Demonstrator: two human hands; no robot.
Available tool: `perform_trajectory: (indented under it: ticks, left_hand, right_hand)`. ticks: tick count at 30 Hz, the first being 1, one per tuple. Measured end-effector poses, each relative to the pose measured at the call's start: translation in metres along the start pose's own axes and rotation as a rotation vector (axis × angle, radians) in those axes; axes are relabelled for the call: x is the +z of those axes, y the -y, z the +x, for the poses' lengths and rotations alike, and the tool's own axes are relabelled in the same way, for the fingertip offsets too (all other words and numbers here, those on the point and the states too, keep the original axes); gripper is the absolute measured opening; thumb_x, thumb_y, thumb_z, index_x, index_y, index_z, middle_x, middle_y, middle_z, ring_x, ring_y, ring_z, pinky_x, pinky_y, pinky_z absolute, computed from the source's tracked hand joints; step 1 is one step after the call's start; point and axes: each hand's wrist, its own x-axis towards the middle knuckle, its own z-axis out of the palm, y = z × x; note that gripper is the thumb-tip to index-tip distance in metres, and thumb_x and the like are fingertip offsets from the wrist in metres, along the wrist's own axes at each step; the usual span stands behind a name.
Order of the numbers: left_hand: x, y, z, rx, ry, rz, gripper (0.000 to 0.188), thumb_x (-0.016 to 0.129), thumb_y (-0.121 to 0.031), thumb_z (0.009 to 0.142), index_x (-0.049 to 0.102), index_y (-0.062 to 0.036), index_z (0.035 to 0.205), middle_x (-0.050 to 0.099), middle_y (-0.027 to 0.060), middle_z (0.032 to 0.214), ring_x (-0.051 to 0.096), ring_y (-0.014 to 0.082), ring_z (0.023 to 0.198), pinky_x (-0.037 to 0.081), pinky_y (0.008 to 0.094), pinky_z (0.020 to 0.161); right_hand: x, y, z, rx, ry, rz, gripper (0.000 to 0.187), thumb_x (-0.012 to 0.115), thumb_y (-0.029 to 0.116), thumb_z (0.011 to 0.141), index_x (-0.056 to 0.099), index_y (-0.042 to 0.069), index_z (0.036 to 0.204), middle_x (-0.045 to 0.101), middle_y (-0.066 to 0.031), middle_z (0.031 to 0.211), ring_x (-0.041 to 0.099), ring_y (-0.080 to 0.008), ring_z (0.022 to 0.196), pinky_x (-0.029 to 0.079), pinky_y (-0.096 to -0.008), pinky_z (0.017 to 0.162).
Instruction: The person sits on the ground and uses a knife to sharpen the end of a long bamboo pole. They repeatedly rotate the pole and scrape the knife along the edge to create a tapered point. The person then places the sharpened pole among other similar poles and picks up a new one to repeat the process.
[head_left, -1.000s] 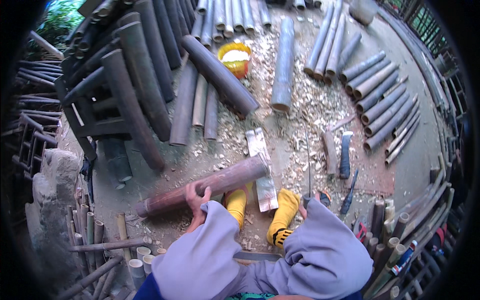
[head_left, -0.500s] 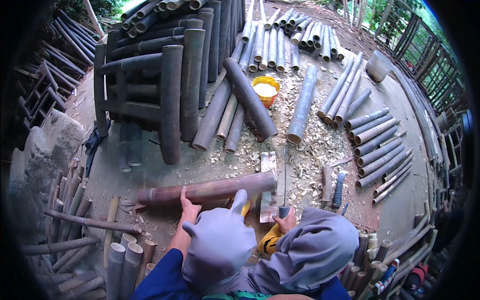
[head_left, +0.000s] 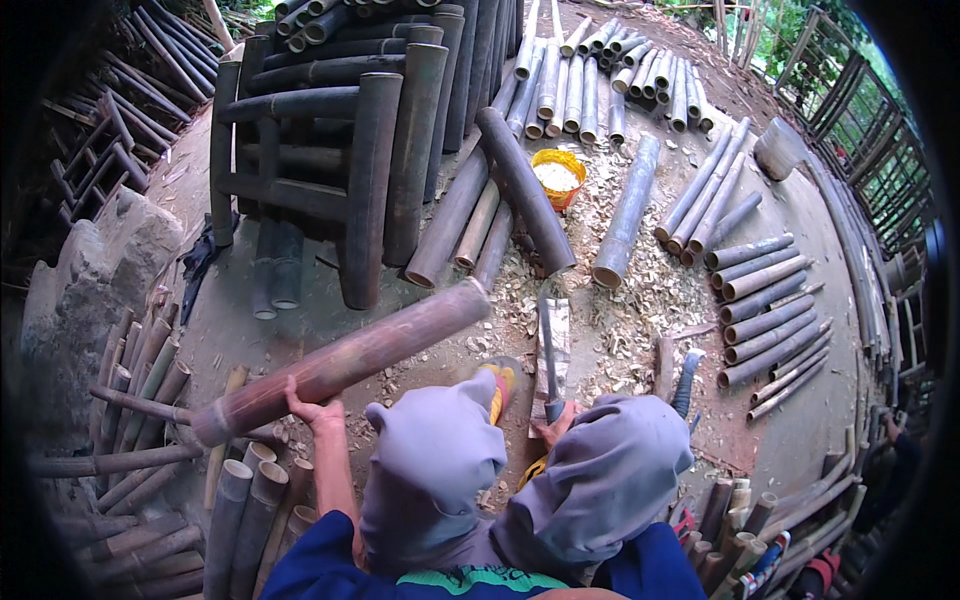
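Observation:
A thick reddish-brown bamboo length [head_left: 345,360] slants up to the right in front of me. My left hand [head_left: 316,410] grips it from its near side, close to its lower left end. Low in the middle, my right hand [head_left: 556,424] is closed around the dark handle of a machete [head_left: 551,365]. Its blade points away from me over a pale, flat wooden board [head_left: 562,335] on the ground. The bamboo's right end is apart from both blade and board. My knees, in grey cloth, are bent up between my arms.
Stacked dark bamboo frames [head_left: 375,190] rise at the far left. A yellow bucket [head_left: 558,178] of pale chips stands beyond the board, among leaning bamboo poles [head_left: 525,190]. Chips litter the ground. A black-wrapped handle [head_left: 686,385] and a bamboo pile [head_left: 765,310] lie to the right. Upright bamboo pieces [head_left: 245,520] stand near left.
The bamboo length has shifted left with my left hand and tilted more steeply, its right end drawn away from the board. The machete has turned, showing more of its blade's flat.

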Motion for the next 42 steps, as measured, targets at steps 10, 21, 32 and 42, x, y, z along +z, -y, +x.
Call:
perform_trajectory:
  ticks: [10, 21, 32, 42]
  left_hand:
    - [-0.004, -0.069, 0.002, 0.464, 0.045, 0.022, 0.072, 0.071, -0.03, 0.07, 0.047, 0.0007, 0.13, 0.052, 0.0158, 0.127, 0.049, 0.0325, 0.118, 0.035, 0.0473, 0.106]
    - [-0.006, -0.079, -0.004, 0.485, 0.121, 0.077, 0.066, 0.069, -0.023, 0.069, 0.049, 0.0004, 0.127, 0.055, 0.0144, 0.122, 0.051, 0.0323, 0.114, 0.037, 0.047, 0.103]
    - [0.04, -0.085, -0.043, 0.405, 0.224, 0.105, 0.062, 0.068, -0.028, 0.072, 0.052, 0.0004, 0.126, 0.054, 0.0157, 0.126, 0.05, 0.0329, 0.116, 0.038, 0.0475, 0.102]
    - [0.131, -0.047, -0.126, 0.394, 0.347, 0.315, 0.071, 0.067, -0.03, 0.068, 0.048, 0.0, 0.129, 0.054, 0.0148, 0.125, 0.049, 0.0325, 0.117, 0.033, 0.0458, 0.106]
  right_hand:
    - [-0.041, 0.007, 0.069, -0.219, 0.239, -0.253, 0.056, 0.082, 0.03, 0.062, 0.052, 0.01, 0.104, 0.06, -0.0195, 0.082, 0.06, -0.0404, 0.082, 0.046, -0.0476, 0.073]
    - [-0.048, 0.007, 0.017, -0.07, 0.124, -0.406, 0.065, 0.079, 0.024, 0.066, 0.048, 0.007, 0.121, 0.046, -0.0181, 0.13, 0.048, -0.0381, 0.118, 0.04, -0.0487, 0.098]
    - [-0.093, -0.03, 0.024, -0.195, -0.18, -0.257, 0.061, 0.077, 0.017, 0.065, 0.049, 0.006, 0.118, 0.052, -0.0171, 0.12, 0.052, -0.0357, 0.111, 0.044, -0.0434, 0.094]
    - [-0.12, -0.031, 0.084, -0.531, -0.241, -0.258, 0.056, 0.075, 0.012, 0.064, 0.051, 0.006, 0.115, 0.056, -0.0156, 0.111, 0.056, -0.0331, 0.104, 0.047, -0.039, 0.091]
